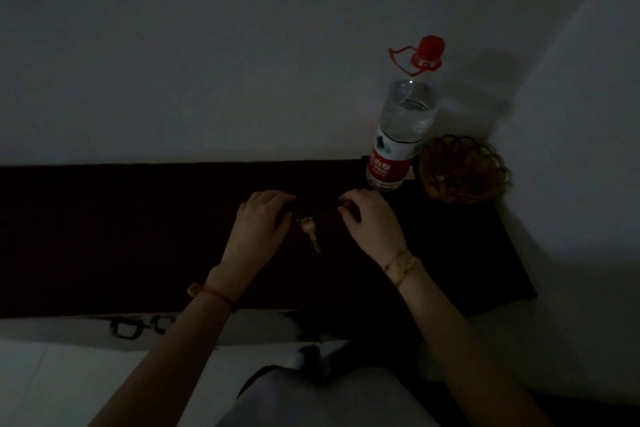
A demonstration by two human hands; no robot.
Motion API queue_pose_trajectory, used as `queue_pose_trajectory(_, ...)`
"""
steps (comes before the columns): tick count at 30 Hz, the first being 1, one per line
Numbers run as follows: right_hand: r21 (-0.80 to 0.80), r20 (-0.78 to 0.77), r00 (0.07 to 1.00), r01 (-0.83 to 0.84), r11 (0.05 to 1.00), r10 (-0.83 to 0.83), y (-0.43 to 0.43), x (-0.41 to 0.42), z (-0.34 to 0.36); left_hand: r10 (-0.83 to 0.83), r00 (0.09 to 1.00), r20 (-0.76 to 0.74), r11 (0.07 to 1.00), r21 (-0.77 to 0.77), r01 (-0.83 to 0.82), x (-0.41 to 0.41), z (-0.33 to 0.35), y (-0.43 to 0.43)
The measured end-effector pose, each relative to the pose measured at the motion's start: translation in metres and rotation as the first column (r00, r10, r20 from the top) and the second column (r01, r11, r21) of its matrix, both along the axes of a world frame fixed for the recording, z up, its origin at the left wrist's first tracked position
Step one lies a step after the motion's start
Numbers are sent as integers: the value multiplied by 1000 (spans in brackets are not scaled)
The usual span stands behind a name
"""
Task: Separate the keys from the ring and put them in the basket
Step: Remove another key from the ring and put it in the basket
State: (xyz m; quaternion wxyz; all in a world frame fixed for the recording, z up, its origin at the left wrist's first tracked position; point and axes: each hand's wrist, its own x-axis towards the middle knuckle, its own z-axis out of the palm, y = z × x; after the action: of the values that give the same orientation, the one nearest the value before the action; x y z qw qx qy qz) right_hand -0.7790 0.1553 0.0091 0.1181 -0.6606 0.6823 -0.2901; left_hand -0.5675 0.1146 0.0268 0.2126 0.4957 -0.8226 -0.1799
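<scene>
Both hands are low over the dark cloth [138,236] that covers the table, near the middle of its width. My left hand [258,229] has its fingers curled down beside the head of a brass key [309,230]; I cannot tell whether the thumb and forefinger pinch the small ring [302,219] at the key's head or only steady it, for the light is poor. My right hand [369,222] is bent at the knuckles with thumb and forefinger brought close together, apparently nipping something small; what it holds is too dark to make out. I judge it to be another key or the loose end of the ring, drawn away from the left so the coil can be worked open.

One key is plainly visible, lying with its blade pointing toward the near edge of the cloth, between the two hands. Others, if any, are not discernible.

A woven basket [464,168] stands at the far right corner, well apart from the hands, just beside a water bottle [398,135] with a red cap. Whether it already holds keys cannot be told. Its position suits a drop by the right hand, though the bottle stands between and calls for care.

Separation appears in hand, not complete.
</scene>
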Motion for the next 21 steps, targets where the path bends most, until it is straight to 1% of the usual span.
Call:
queue_pose_trajectory(7, 148, 2, 997, -82, 986, 82, -33, 31, -11, 88, 996, 20, 995, 36, -88, 28, -14, -2)
queue_pose_trajectory(13, 276, -16, 995, -90, 957, 98, -49, 46, -27, 90, 996, 28, 994, 59, -91, 35, -24, -9)
queue_pose_trajectory(21, 317, -44, 995, -73, 945, 92, -55, 59, -40, 67, 997, 46, 993, 95, -71, 43, -35, -15)
